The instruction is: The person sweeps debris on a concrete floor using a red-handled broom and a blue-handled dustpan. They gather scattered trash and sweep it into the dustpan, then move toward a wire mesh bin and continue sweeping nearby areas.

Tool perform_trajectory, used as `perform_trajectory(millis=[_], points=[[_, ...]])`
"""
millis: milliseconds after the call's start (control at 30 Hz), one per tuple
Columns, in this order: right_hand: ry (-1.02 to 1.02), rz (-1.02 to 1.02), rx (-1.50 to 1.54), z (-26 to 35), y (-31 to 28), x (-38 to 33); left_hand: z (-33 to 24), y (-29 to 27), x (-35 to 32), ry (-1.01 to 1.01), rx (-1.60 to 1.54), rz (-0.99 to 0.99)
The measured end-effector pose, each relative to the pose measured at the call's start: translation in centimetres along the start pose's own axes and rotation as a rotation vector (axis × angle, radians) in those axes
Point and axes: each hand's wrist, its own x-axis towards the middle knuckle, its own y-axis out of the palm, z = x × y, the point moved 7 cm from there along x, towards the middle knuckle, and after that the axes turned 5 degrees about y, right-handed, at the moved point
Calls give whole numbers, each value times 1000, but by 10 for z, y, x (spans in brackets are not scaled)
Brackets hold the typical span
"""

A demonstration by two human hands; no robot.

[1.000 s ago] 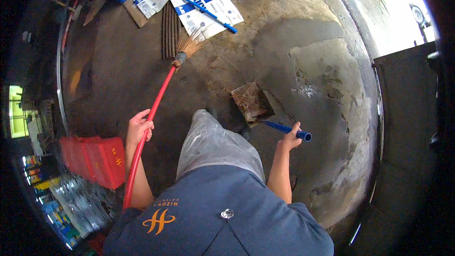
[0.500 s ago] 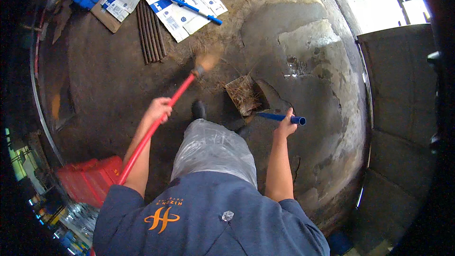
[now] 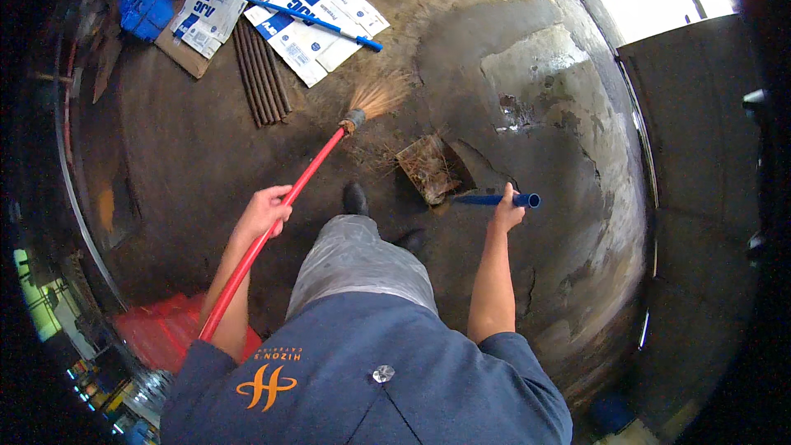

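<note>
Sweeping step, head view: left hand (image 3: 265, 211) clenched round the red broom handle (image 3: 272, 231), straw broom head (image 3: 377, 97) out on the concrete floor (image 3: 206, 156) beyond the dustpan (image 3: 428, 168). Right hand (image 3: 506, 213) grips the blue dustpan handle (image 3: 494, 199), pan on the floor and already holding dry debris. Judged: debris is being drawn into the pan; next move calls for a pull of the bristles toward the pan mouth, pan held steady. Flattened cardboard boxes (image 3: 317, 21), dark rods (image 3: 262, 74) and a second blue pole (image 3: 313, 23) lie well apart, top. Hard to tell: loose litter near the bristles is blurred; red crate (image 3: 161, 331) lower left cut off by the arm; feet mostly hidden.
</note>
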Motion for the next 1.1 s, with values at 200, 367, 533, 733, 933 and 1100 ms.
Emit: perform_trajectory(millis=[200, 367, 533, 733, 933, 1100], points=[[-72, 107, 134, -30, 3, 1, 56, 69, 45, -181, 154, 210], [-24, 186, 263, -60, 4, 9, 87, 112, 20, -116, 324, 362], [191, 234, 460, -71, 2, 9, 92, 118, -8, -127, 227, 314], [311, 106, 395, -63, -46, 26, 88, 160, -73, -68, 236, 178], [346, 220, 612, -93, -119, 57, 76, 213, -162, -77, 162, 73], [329, 234, 685, -112, -151, 75, 62, 243, -235, -103, 212, -100]])
